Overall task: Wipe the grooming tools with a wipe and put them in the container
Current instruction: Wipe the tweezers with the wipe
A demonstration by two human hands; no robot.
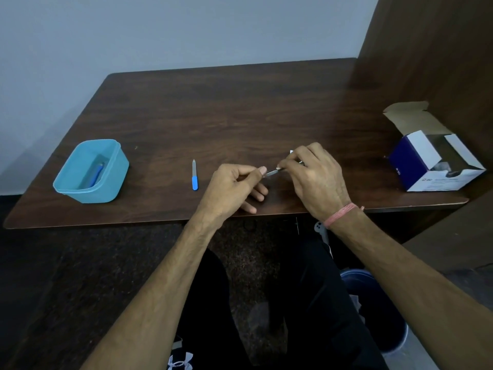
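We seem to be in a plain office or study room: a dark wood-grain worktop (213, 110) set against a bare pale wall (160, 30), a wooden partition (432, 49) at the right, dark speckled floor (80, 263) beneath.

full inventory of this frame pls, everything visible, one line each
Dark brown wooden table: 1, centre of view.
Light blue plastic container: 1, table's left; open.
Blue-handled tool in container: 1, blue, lying inside; type unclear.
Nail file with blue handle: 1, grey blade, lies on table between container and hands.
Slim metal tool: 1, silver, held between both hands; mostly hidden.
White wipe: 1, only a corner shows above right fingers.
Open cardboard box: 1, white and navy, table's right.
Blue bin: 1, on floor, lower right.
Pink thread bracelet: 1, right wrist.
Left hand: pinches tool.
Right hand: grips tool, wipe.
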